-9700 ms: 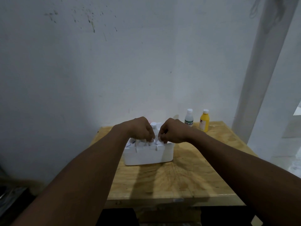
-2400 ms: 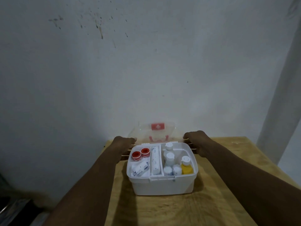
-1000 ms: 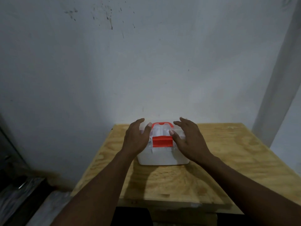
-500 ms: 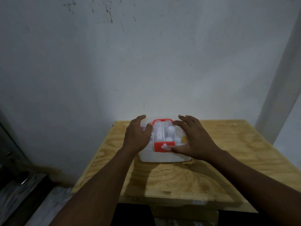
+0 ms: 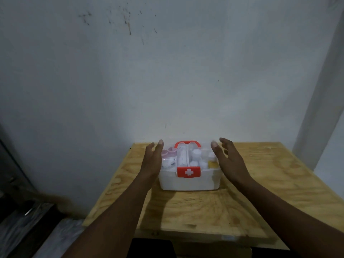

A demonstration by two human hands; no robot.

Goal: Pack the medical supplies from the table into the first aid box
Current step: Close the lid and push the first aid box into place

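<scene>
Fingers, left hand [image 5: 151, 161]: spread and straight, holding nothing, just beside the left end of the box, contact not determinable.
Fingers, right hand [image 5: 228, 161]: splayed wide, empty, palm turned inward, a little apart from the right end of the box.
First aid box [image 5: 189, 180]: white body, standing upright on the wooden table [image 5: 251, 192], toward the far edge near the wall, between the two hands.
Lid [image 5: 202, 155]: clear, lying down over the box (contents visible through it).
Latch [image 5: 188, 172]: red with white cross, lying flat against the front wall; judged fastened, not confirmable from this angle.
Handle [image 5: 187, 143]: red, folded on top at the rear.
Contents, left compartment: pinkish round items and a white roll, blurred through the lid.
Contents, middle: one long white roll, lying front to back.
Contents, right compartment: several white-capped bottles [image 5: 196, 153] and a yellow bottle [image 5: 212, 162] at the right end.
Table surface: no loose supplies seen anywhere around the box.
Work done: all visible supplies inside, lid down.
Work left: judged little or none, at most a check that the latch has caught.
Risk: lid may spring up if the latch is only resting.
</scene>
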